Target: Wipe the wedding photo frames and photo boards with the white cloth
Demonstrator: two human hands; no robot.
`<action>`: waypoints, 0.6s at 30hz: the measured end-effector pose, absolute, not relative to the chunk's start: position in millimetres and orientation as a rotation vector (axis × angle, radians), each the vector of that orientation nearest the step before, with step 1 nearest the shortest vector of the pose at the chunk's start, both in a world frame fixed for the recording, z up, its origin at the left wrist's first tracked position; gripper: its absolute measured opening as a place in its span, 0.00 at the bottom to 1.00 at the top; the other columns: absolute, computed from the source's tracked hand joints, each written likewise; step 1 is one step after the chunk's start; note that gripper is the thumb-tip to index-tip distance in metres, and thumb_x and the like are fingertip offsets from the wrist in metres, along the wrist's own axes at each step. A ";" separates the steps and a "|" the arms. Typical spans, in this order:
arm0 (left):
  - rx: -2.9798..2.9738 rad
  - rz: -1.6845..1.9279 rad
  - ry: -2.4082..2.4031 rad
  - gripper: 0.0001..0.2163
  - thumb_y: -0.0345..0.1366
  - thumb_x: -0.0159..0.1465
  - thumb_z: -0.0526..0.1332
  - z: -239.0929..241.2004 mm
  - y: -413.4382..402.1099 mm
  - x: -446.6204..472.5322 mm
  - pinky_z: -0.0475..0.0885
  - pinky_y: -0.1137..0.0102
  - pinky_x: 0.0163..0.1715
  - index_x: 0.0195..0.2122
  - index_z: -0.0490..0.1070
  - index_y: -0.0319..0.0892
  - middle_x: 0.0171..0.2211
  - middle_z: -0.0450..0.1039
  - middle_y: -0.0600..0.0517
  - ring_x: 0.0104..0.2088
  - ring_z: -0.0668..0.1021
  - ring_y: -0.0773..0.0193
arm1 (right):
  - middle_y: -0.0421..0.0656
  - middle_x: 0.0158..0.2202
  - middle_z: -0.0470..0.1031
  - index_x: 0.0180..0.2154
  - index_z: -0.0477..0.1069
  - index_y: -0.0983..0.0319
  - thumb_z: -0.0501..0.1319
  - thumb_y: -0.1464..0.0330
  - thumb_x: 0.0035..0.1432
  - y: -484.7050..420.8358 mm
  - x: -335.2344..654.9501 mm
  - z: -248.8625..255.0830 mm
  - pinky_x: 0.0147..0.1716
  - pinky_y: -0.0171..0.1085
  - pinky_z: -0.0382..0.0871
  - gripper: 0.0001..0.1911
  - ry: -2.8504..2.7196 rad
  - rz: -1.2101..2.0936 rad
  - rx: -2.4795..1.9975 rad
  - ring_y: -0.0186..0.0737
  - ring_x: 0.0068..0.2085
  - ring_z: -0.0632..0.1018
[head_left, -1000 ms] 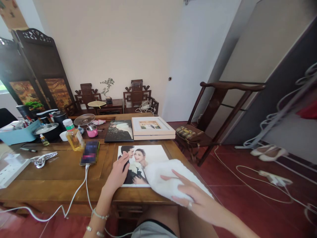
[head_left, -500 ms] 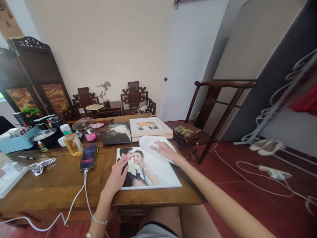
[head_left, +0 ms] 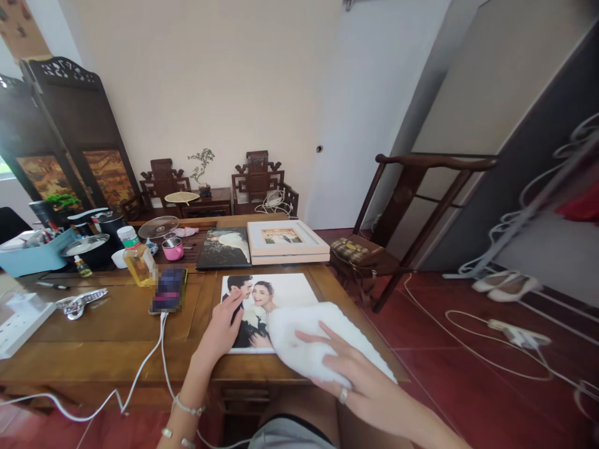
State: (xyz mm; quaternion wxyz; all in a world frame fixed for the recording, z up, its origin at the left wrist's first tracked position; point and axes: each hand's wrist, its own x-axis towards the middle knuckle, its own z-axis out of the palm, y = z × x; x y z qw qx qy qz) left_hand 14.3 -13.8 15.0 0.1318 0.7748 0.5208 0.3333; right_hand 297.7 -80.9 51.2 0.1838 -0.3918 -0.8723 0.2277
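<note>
A photo panel [head_left: 294, 288] showing a couple lies flat at the table's front edge. My left hand [head_left: 223, 327] rests on its left side, fingers stretched out and holding nothing. On the panel's lower right, my right hand [head_left: 346, 368] grips a fluffy white cloth [head_left: 304, 330], which covers that part of the picture and hangs past its right edge. Behind the panel are a dark photo panel [head_left: 224, 246] and a stack of pale picture frames [head_left: 290, 255].
On the wooden table [head_left: 126, 349] at the left are a charging phone [head_left: 169, 290], a bottle of yellow liquid [head_left: 138, 262], a pink cup [head_left: 173, 249], a silver hair claw [head_left: 79, 304] and a white power strip [head_left: 21, 327]. A wooden chair [head_left: 402, 181] with a bag stands beyond the right corner.
My right hand has drawn the white cloth from the panel's upper right edge down toward me to its lower right. My left hand has stayed on the left side.
</note>
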 end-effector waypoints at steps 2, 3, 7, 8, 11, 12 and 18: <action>2.244 0.974 1.518 0.18 0.34 0.66 0.51 14.6 -13.4 14.1 0.60 0.57 0.61 0.56 0.66 0.42 0.60 0.63 0.45 0.61 0.64 0.57 | 0.45 0.60 0.65 0.28 0.71 0.59 0.52 0.56 0.61 -64.0 296.2 49.1 0.60 0.55 0.51 0.17 -2.455 0.676 -1.139 0.56 0.64 0.56; 2.246 0.976 1.518 0.18 0.35 0.66 0.51 14.1 -13.1 14.0 0.60 0.57 0.61 0.56 0.66 0.43 0.60 0.63 0.45 0.61 0.65 0.57 | 0.46 0.58 0.66 0.30 0.72 0.59 0.52 0.55 0.61 -50.8 295.0 47.1 0.59 0.55 0.53 0.17 -2.437 0.686 -1.168 0.56 0.64 0.54; 2.266 0.948 1.516 0.18 0.34 0.66 0.51 12.3 -11.6 13.0 0.59 0.56 0.61 0.57 0.64 0.43 0.60 0.62 0.46 0.62 0.63 0.57 | 0.47 0.47 0.75 0.35 0.72 0.59 0.53 0.53 0.59 15.1 283.5 42.5 0.58 0.53 0.55 0.18 -2.323 0.632 -1.224 0.57 0.63 0.58; 2.269 0.936 1.517 0.18 0.34 0.66 0.50 12.2 -11.4 12.8 0.59 0.56 0.61 0.57 0.64 0.43 0.61 0.61 0.46 0.62 0.63 0.58 | 0.46 0.44 0.76 0.34 0.72 0.59 0.53 0.53 0.59 30.5 279.0 43.4 0.57 0.52 0.55 0.18 -2.310 0.601 -1.201 0.57 0.60 0.62; 2.266 0.924 1.520 0.19 0.35 0.66 0.50 12.4 -11.1 12.5 0.58 0.56 0.61 0.58 0.63 0.42 0.61 0.61 0.46 0.62 0.62 0.58 | 0.44 0.34 0.77 0.30 0.69 0.59 0.49 0.55 0.62 62.8 264.9 49.2 0.59 0.51 0.51 0.19 -2.293 0.513 -1.161 0.51 0.48 0.74; 2.264 0.927 1.518 0.19 0.35 0.66 0.50 12.5 -11.1 12.4 0.58 0.57 0.61 0.58 0.64 0.42 0.61 0.61 0.46 0.62 0.62 0.58 | 0.43 0.33 0.76 0.28 0.69 0.59 0.49 0.56 0.63 67.5 261.2 50.8 0.60 0.52 0.50 0.19 -2.287 0.494 -1.159 0.50 0.45 0.75; 2.245 0.944 1.516 0.19 0.35 0.66 0.50 9.7 -10.6 11.9 0.58 0.57 0.61 0.58 0.64 0.43 0.61 0.61 0.46 0.62 0.62 0.58 | 0.46 0.43 0.77 0.31 0.70 0.59 0.51 0.61 0.62 26.0 262.3 47.1 0.61 0.54 0.46 0.14 -2.333 0.448 -1.127 0.51 0.51 0.72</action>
